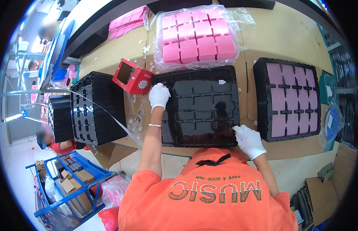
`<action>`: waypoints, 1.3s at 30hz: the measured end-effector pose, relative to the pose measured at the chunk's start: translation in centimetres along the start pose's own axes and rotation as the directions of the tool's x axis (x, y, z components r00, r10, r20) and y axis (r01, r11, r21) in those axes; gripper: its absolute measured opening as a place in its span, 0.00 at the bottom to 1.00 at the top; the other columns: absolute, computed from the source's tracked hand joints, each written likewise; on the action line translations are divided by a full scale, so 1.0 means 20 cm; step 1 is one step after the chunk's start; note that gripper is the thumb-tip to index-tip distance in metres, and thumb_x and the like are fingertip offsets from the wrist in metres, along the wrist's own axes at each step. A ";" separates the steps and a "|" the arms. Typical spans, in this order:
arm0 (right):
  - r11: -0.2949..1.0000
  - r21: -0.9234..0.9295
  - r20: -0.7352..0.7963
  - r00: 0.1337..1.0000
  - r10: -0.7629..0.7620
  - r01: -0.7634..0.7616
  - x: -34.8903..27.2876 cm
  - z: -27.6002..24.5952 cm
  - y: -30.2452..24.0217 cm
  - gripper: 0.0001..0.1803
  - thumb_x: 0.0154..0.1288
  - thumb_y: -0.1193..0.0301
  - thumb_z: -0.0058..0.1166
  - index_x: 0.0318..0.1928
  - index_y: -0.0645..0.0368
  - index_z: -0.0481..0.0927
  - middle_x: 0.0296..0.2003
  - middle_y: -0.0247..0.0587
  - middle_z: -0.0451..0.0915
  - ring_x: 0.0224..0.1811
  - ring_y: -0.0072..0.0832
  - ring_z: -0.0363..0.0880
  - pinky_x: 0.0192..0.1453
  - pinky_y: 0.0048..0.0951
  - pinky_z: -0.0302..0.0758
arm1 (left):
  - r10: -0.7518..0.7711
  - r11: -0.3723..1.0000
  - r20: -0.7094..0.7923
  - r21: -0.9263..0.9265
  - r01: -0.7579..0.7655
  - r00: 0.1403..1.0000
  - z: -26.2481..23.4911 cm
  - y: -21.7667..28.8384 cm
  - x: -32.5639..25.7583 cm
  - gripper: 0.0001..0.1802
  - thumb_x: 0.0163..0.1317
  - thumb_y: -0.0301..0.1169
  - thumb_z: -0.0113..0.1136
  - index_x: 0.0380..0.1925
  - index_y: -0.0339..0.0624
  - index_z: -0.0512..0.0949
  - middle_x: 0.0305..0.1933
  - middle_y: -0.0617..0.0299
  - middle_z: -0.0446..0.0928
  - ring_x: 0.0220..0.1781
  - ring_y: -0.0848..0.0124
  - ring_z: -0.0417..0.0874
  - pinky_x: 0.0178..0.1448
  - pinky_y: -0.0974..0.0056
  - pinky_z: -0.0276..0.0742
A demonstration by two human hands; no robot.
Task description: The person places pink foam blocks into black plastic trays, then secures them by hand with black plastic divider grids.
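A black plastic tray point(202, 104) with molded cross-shaped ridges lies in front of me, glossy, with a small white tag point(222, 82) near its far right corner. My left hand point(159, 97), in a white glove, is closed at the tray's far left corner; its fingertips are partly hidden. At the near right corner, my right hand point(249, 141), gloved too, has its fingers pinched on the rim. To the right stands a black tray stack point(259, 100) with lilac foam point(279, 98) in its top. Beyond my tray, pink foam blocks point(198, 36) sit in clear plastic wrap.
An open red box point(138, 79) stands by my tray's far left corner. Left of it are stacked black trays point(98, 111) with a loose strap across. More pink foam sheets point(127, 23) lie far left. A blue cart point(77, 184) holds cartons. People work at far left.
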State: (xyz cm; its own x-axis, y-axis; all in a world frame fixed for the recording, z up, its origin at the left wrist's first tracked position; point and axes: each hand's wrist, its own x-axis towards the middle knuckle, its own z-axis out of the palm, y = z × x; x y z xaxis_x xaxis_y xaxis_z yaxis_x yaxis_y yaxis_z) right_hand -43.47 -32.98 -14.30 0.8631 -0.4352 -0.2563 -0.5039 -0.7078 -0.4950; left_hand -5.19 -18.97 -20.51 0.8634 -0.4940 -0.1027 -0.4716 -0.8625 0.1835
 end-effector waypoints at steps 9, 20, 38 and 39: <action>0.999 0.012 0.001 1.000 -0.031 0.031 0.01 0.01 -0.01 0.12 0.64 0.68 0.50 0.47 0.52 0.80 0.34 0.44 0.79 0.34 0.43 0.82 0.35 0.45 0.76 | 0.075 0.964 0.164 0.241 -0.113 0.984 -0.08 0.04 0.04 0.13 0.62 0.38 0.54 0.33 0.42 0.82 0.38 0.46 0.82 0.42 0.47 0.84 0.46 0.48 0.79; 1.000 0.012 0.006 1.000 -0.014 0.014 -0.02 0.00 0.03 0.11 0.64 0.69 0.50 0.45 0.52 0.80 0.33 0.43 0.79 0.34 0.42 0.82 0.34 0.44 0.76 | 0.118 0.993 -0.104 0.008 -0.118 0.988 0.01 -0.07 -0.09 0.08 0.61 0.35 0.57 0.33 0.44 0.80 0.36 0.51 0.79 0.40 0.52 0.82 0.44 0.51 0.77; 0.998 -0.038 0.015 0.999 -0.051 0.051 0.01 0.01 0.00 0.11 0.65 0.68 0.50 0.45 0.52 0.80 0.33 0.42 0.79 0.34 0.41 0.82 0.33 0.44 0.77 | 0.564 0.690 0.050 0.519 -0.504 0.824 -0.08 -0.03 -0.21 0.21 0.55 0.29 0.58 0.51 0.53 0.80 0.40 0.60 0.74 0.42 0.61 0.78 0.42 0.56 0.72; 0.998 -0.039 0.011 0.999 -0.046 0.046 0.01 0.02 0.00 0.11 0.65 0.68 0.50 0.45 0.52 0.80 0.33 0.42 0.79 0.34 0.41 0.82 0.33 0.44 0.77 | 0.524 0.746 0.058 0.450 -0.491 0.850 -0.12 -0.02 -0.19 0.16 0.57 0.30 0.58 0.47 0.53 0.81 0.39 0.59 0.76 0.41 0.60 0.79 0.42 0.55 0.74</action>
State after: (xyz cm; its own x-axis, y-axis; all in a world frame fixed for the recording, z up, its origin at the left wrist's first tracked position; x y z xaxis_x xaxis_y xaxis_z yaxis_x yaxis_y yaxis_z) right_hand -43.37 -32.82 -14.78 0.8857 -0.3959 -0.2426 -0.4642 -0.7484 -0.4738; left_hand -7.89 -16.57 -17.87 0.4761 -0.8781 -0.0476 -0.8561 -0.4505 -0.2531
